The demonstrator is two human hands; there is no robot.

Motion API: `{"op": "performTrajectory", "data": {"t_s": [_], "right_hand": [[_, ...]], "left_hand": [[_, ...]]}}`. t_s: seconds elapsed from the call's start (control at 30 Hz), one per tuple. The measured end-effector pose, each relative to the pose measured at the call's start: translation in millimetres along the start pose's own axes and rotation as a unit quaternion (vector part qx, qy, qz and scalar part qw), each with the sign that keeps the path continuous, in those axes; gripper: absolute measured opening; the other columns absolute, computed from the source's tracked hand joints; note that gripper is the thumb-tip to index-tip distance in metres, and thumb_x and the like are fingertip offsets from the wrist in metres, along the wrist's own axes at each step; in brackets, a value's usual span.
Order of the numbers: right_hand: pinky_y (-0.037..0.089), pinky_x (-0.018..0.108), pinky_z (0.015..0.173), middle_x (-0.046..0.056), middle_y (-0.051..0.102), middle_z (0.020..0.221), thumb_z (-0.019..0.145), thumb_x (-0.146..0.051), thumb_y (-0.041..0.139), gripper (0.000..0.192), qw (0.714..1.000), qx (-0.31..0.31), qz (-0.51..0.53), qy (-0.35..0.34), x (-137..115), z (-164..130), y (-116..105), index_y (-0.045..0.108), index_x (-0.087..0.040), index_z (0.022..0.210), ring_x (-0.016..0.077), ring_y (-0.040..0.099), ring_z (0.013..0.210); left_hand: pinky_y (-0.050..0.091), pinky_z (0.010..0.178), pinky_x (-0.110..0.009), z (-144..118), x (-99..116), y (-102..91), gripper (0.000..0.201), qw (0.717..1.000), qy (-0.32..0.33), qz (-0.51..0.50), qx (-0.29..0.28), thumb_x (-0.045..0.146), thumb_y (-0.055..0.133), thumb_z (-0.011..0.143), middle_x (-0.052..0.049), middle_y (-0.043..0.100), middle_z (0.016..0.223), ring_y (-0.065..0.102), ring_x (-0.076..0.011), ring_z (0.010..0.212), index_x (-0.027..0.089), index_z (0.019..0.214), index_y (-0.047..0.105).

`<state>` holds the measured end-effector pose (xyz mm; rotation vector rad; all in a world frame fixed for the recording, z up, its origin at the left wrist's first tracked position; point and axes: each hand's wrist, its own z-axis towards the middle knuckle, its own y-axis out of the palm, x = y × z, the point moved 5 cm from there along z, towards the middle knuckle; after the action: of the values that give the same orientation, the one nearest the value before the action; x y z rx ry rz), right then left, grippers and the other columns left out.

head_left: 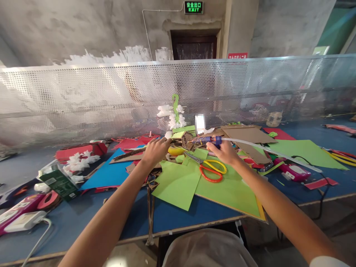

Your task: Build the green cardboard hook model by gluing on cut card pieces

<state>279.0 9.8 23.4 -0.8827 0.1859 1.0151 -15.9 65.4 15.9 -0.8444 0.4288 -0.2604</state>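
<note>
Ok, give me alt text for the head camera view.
The right hand holds a glue gun pointed at a small cardboard piece, the left hand close beside it. Scissors lie on green paper amid paper scraps on a blue table.

The worktop [133,222] is painted or covered in blue, and much of it is hidden under a mess of paper and card. At the front middle, a green sheet with a yellow edge [230,194] is spread out, partly covered by another green sheet. On the left, a blue sheet [108,174], a green box [62,183], a pink roll [50,200] and a long bright pink power strip [19,209] are found. On the right, a second pink power strip [294,170] is seen near a big green sheet [308,150], and a jar [274,119] is placed farther back.
</note>
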Motion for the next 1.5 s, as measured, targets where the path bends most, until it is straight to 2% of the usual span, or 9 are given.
{"op": "performTrajectory", "data": {"t_s": [0.2, 0.37, 0.47, 0.57, 0.77, 0.83, 1.07, 1.33, 1.5], "right_hand": [[0.045, 0.032, 0.053, -0.003, 0.053, 0.057, 0.094, -0.065, 0.062, 0.044, 0.988, 0.014, 0.143, 0.055, 6.1, 0.1, -3.1, 0.052, -0.025, 0.078, 0.0173, 0.052, 0.051], [0.05, 0.03, 0.052, -0.004, 0.063, 0.063, 0.084, -0.059, 0.08, 0.047, 0.961, 0.007, 0.269, 0.064, 11.4, 2.6, -2.5, 0.052, -0.026, 0.101, 0.0164, 0.057, 0.052], [0.052, 0.03, 0.056, -0.003, 0.065, 0.067, 0.08, -0.063, 0.082, 0.054, 0.952, -0.01, 0.302, 0.056, 15.7, 3.9, 1.8, 0.051, -0.025, 0.102, 0.0164, 0.061, 0.057], [0.05, 0.029, 0.054, -0.004, 0.061, 0.071, 0.082, -0.072, 0.075, 0.059, 0.944, 0.0, 0.321, 0.074, 20.9, 4.2, 5.0, 0.05, -0.027, 0.109, 0.015, 0.058, 0.056], [0.041, 0.028, 0.043, -0.003, 0.059, 0.071, 0.088, -0.094, 0.029, 0.073, 0.915, 0.017, 0.385, 0.116, 26.2, 7.8, 5.7, 0.048, -0.031, 0.117, 0.015, 0.051, 0.047], [0.04, 0.028, 0.042, -0.003, 0.061, 0.073, 0.089, -0.093, 0.026, 0.072, 0.91, 0.033, 0.394, 0.125, 27.6, 9.3, 2.8, 0.049, -0.031, 0.117, 0.0147, 0.05, 0.045], [0.042, 0.028, 0.043, -0.002, 0.063, 0.079, 0.092, -0.083, 0.048, 0.059, 0.897, 0.05, 0.416, 0.137, 27.1, 9.0, -1.8, 0.057, -0.031, 0.118, 0.0142, 0.054, 0.048], [0.049, 0.028, 0.05, 0.001, 0.067, 0.076, 0.082, -0.077, 0.072, 0.057, 0.865, -0.041, 0.47, 0.174, 32.5, 4.9, 8.9, 0.063, -0.023, 0.098, 0.0155, 0.06, 0.056], [0.056, 0.03, 0.068, 0.002, 0.069, 0.08, 0.073, -0.048, 0.092, 0.044, 0.853, -0.135, 0.463, 0.2, 45.1, 1.0, 11.3, 0.065, -0.02, 0.094, 0.0152, 0.063, 0.069]], "left_hand": [[0.051, 0.077, -0.037, 0.3, 2.1, -5.0, 0.033, 1.0, -0.011, 0.009, -0.004, 0.033, 0.045, 0.106, -0.013, 0.077, 0.098, 0.075, -0.0283, 0.09, 0.023, 0.116, 0.075], [0.051, 0.075, -0.034, 0.8, 0.0, -4.4, 0.03, 0.999, -0.023, 0.026, -0.009, 0.034, 0.047, 0.106, -0.01, 0.078, 0.101, 0.075, -0.0256, 0.086, 0.025, 0.118, 0.073], [0.05, 0.075, -0.033, 1.0, -2.3, -1.4, 0.03, 0.999, -0.022, 0.033, -0.013, 0.034, 0.047, 0.106, -0.009, 0.078, 0.101, 0.075, -0.0246, 0.085, 0.026, 0.119, 0.073], [0.05, 0.073, -0.033, 1.1, -5.3, 1.7, 0.031, 0.999, -0.024, 0.032, -0.011, 0.035, 0.046, 0.106, -0.01, 0.078, 0.104, 0.075, -0.0249, 0.085, 0.026, 0.12, 0.073], [0.048, 0.068, -0.033, 0.7, -7.0, 3.5, 0.03, 0.998, -0.029, 0.044, -0.02, 0.034, 0.048, 0.106, -0.009, 0.079, 0.108, 0.076, -0.0262, 0.084, 0.025, 0.121, 0.072], [0.049, 0.069, -0.033, 0.8, -6.0, 2.2, 0.03, 0.998, -0.03, 0.048, -0.021, 0.036, 0.048, 0.107, -0.009, 0.079, 0.107, 0.076, -0.0261, 0.084, 0.025, 0.121, 0.072], [0.05, 0.072, -0.033, 1.3, -0.3, -1.4, 0.033, 0.999, -0.017, 0.046, -0.011, 0.039, 0.044, 0.108, -0.009, 0.079, 0.1, 0.076, -0.0249, 0.084, 0.026, 0.116, 0.073], [0.051, 0.075, -0.032, 0.4, -10.4, -1.8, 0.037, 0.996, -0.068, 0.031, -0.051, 0.042, 0.04, 0.108, -0.01, 0.079, 0.113, 0.076, -0.027, 0.096, 0.026, 0.124, 0.07], [0.051, 0.075, -0.035, -0.8, -20.1, -2.8, 0.037, 0.992, -0.108, 0.015, -0.071, 0.039, 0.041, 0.106, -0.011, 0.078, 0.119, 0.076, -0.0305, 0.099, 0.025, 0.129, 0.068]]}}
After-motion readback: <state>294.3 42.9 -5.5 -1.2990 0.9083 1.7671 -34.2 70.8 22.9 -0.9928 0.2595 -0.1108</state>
